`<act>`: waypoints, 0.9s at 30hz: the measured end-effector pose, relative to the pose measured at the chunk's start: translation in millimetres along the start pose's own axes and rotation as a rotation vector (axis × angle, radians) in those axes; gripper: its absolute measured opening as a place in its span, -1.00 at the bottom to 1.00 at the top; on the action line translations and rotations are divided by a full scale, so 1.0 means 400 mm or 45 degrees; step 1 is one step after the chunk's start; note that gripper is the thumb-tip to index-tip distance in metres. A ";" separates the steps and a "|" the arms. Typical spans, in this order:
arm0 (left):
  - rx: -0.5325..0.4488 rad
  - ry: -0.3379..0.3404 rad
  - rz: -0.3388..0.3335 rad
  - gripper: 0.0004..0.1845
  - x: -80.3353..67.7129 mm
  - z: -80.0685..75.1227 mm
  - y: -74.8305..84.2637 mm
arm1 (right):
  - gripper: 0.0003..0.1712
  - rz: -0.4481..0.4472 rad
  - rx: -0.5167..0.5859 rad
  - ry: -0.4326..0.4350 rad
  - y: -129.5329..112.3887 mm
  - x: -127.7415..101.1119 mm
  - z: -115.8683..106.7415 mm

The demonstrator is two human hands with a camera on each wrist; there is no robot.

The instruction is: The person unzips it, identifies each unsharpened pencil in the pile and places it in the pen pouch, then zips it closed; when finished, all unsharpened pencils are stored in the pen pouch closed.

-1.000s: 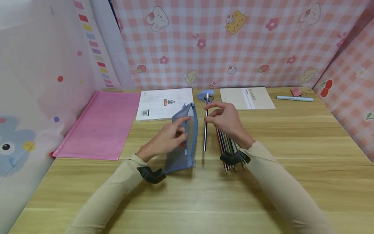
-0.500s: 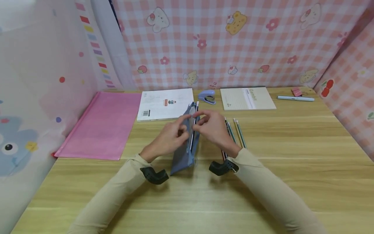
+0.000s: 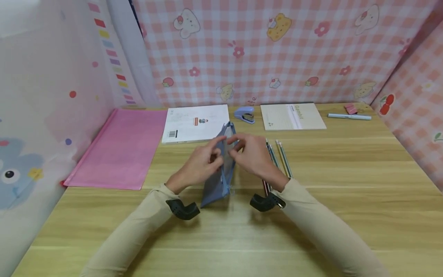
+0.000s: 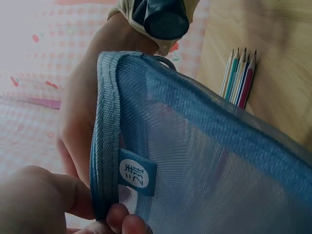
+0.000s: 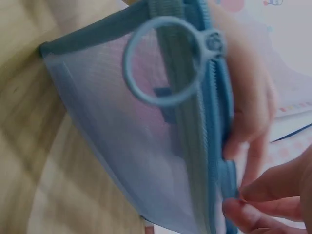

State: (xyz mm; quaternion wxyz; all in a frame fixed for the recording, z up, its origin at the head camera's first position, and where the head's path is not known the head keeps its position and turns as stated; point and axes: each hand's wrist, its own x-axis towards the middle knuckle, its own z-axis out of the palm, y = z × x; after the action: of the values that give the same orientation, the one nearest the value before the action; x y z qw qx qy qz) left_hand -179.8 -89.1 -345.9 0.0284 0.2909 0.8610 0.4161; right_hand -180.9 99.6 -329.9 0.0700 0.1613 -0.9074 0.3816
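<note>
A blue mesh zip pouch [image 3: 212,190] stands on edge on the table, its mouth unzipped toward the right. My left hand [image 3: 195,165] grips its rim, and in the left wrist view the thumb and fingertips pinch the blue edging [image 4: 105,141]. At the same mouth is my right hand [image 3: 254,156], with thumb and index fingertip bent at the opening. In the right wrist view those fingertips [image 5: 231,207] lie against the rim; whether they pinch anything is unclear. A ring pull [image 5: 129,68] hangs from the zip. Several pencils [image 3: 285,157] lie right of the pouch, partly under my right wrist.
A pink folder [image 3: 121,150] lies at the left. Along the back are a white book [image 3: 187,125], a purple stapler [image 3: 245,114], a cream notepad [image 3: 277,117], a light blue pen [image 3: 349,116] and a pink binder clip [image 3: 350,109].
My right hand has moved left from above the pencils, bringing a dark striped pencil to the pouch's mouth. That pencil no longer shows in the head view. The left hand has barely moved.
</note>
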 end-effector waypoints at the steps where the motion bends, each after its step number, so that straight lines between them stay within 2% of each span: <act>1: -0.003 0.000 0.002 -0.32 0.000 0.000 0.000 | -0.77 -0.021 0.007 0.037 0.003 -0.005 -0.009; 5: -0.010 -0.006 0.003 -0.33 -0.001 -0.002 0.000 | -0.83 -0.098 -0.012 0.144 0.038 -0.020 -0.043; 9: -0.010 -0.002 0.004 -0.34 -0.003 -0.004 -0.001 | -0.87 -0.081 -0.069 0.145 0.088 -0.036 -0.068; 17: 0.002 -0.002 0.025 -0.35 -0.002 -0.002 0.000 | -0.94 -0.006 -0.117 -0.058 0.177 -0.081 -0.091; 23: -0.006 -0.005 0.018 -0.34 -0.003 -0.003 -0.001 | -0.93 -0.036 -0.178 -0.216 0.212 -0.105 -0.078; 27: -0.007 -0.010 0.004 -0.35 -0.006 -0.005 0.000 | -0.90 -0.066 -0.194 -0.273 0.226 -0.110 -0.064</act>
State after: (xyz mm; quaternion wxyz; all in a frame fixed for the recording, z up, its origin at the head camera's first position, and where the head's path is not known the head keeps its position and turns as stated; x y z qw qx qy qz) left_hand -178.5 -91.7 -345.0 0.0321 0.2938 0.8593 0.4174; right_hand -170.8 188.0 -383.6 -0.0055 0.2190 -0.9316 0.2902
